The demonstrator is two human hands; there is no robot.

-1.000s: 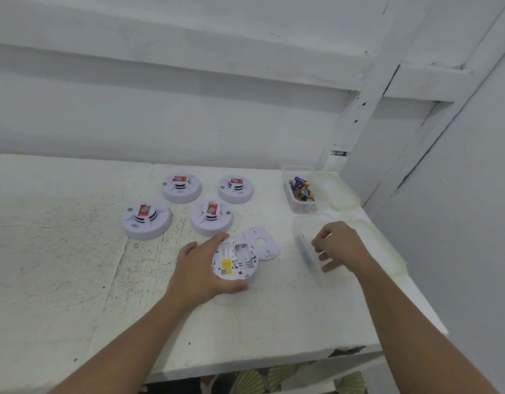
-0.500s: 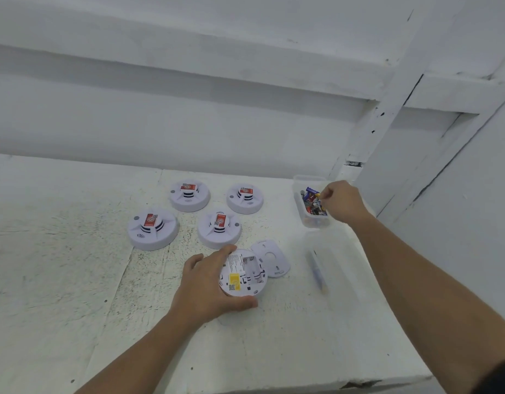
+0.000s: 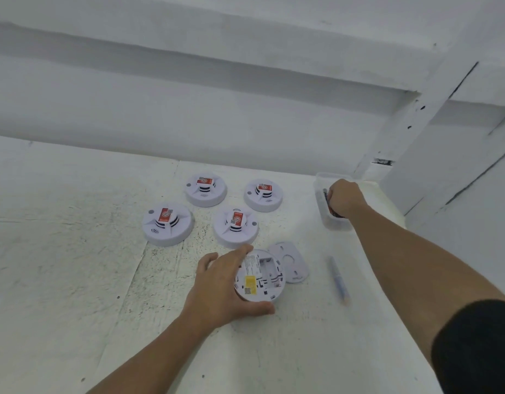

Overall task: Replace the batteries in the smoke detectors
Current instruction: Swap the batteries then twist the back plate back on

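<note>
my left hand (image 3: 217,291) wraps the overturned smoke detector (image 3: 259,275) on the bench (image 3: 75,265), its battery bay empty. my right hand (image 3: 345,199) is curled inside the battery tub (image 3: 320,191); grip unclear. step: fetching cells. next: seat them by polarity.

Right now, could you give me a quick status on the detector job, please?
Left hand steadying the opened detector, battery bay empty. Right hand inside the battery tub. Cover beside it; nothing blocking.
</note>
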